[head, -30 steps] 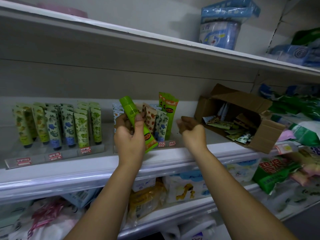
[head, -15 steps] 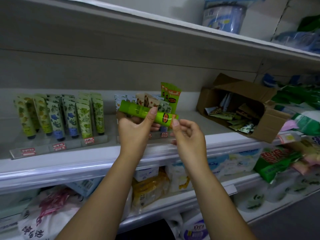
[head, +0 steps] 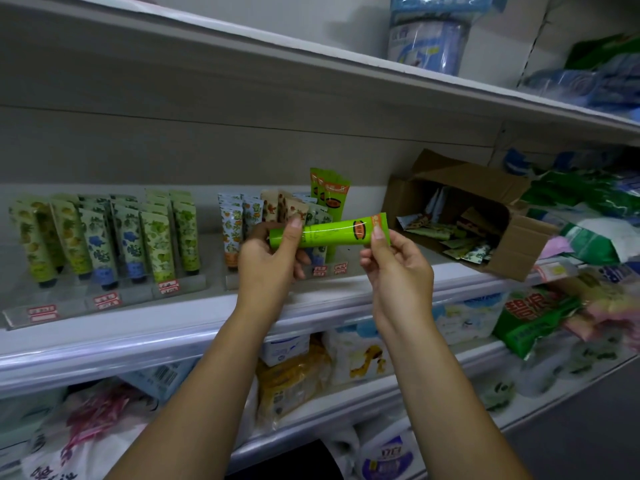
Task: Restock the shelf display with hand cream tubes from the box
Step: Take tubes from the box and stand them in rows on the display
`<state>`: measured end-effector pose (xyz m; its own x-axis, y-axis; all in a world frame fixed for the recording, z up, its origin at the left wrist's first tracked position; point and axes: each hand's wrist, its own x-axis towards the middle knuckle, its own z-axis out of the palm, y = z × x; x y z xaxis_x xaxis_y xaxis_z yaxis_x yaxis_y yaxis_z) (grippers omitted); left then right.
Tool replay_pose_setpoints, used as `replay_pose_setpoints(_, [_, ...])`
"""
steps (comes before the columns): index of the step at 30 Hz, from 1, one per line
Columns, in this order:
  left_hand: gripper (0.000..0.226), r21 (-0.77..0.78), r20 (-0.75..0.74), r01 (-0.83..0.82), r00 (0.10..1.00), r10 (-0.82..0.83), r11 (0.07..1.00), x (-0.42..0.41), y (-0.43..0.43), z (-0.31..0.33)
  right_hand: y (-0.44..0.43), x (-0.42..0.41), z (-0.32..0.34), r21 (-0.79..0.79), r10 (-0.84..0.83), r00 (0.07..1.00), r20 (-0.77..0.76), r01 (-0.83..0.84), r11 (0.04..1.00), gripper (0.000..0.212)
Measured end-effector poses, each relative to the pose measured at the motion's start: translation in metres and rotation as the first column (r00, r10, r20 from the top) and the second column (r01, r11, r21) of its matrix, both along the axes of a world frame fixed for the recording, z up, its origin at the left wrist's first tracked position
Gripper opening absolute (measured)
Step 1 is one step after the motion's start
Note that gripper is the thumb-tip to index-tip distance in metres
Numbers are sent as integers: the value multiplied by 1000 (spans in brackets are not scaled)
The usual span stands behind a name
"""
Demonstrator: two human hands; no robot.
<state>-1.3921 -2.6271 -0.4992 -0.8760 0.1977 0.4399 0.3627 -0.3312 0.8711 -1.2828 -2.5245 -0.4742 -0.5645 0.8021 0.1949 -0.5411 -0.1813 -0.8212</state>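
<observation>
One green tube [head: 329, 233], pinched between left hand [head: 273, 261] and right hand [head: 398, 268].

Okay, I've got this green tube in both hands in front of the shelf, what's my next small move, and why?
Probably tip the green tube upright, orange-banded end up, and stand it beside the matching green tubes at the right of the display. It lies sideways, the left hand gripping one end and the right hand pinching the other, while the shelved ones stand upright.
</observation>
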Motion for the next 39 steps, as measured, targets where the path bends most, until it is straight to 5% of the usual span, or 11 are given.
replay_pose_setpoints(8, [55,-207,-218,-140,971,93,968,4,0,-3,-19,-2,14,108,159,987,1,-158,981,12])
replay_pose_setpoints(21, [48,-300,-456,-128,890,-24,945,8,1,-9,-14,6,19,300,141,966,217,-203,932,13])
replay_pose_setpoints(29, [50,-336,-486,-121,872,-62,934,7,3,-13,-6,5,21,265,88,990,108,-114,958,11])
replay_pose_setpoints(39, [49,-352,-489,-101,867,-91,930,7,3,-14,6,8,14,308,132,973,190,-186,933,15])
